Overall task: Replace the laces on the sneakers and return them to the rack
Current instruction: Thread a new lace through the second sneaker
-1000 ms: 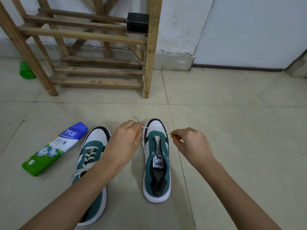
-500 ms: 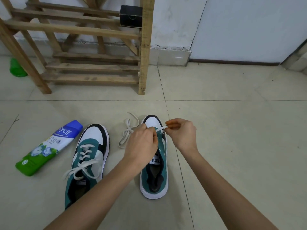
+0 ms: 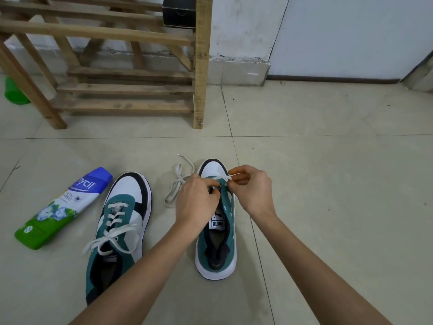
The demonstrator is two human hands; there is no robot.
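On the tile floor (image 3: 328, 184), the shoe (image 3: 218, 254) points away from me, toward the rack (image 3: 200, 66). Over its front holes, my right hand (image 3: 253, 191) pinches the lace (image 3: 222, 178) near its tip, and my left hand (image 3: 196, 204) pinches it just beside.

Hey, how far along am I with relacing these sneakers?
Done: the sneaker beside the bottle looks fully laced. In hand: the left hand and right hand pinch the lace at the other sneaker's front eyelets. Left: threading its remaining eyelets, then putting both on the rack.
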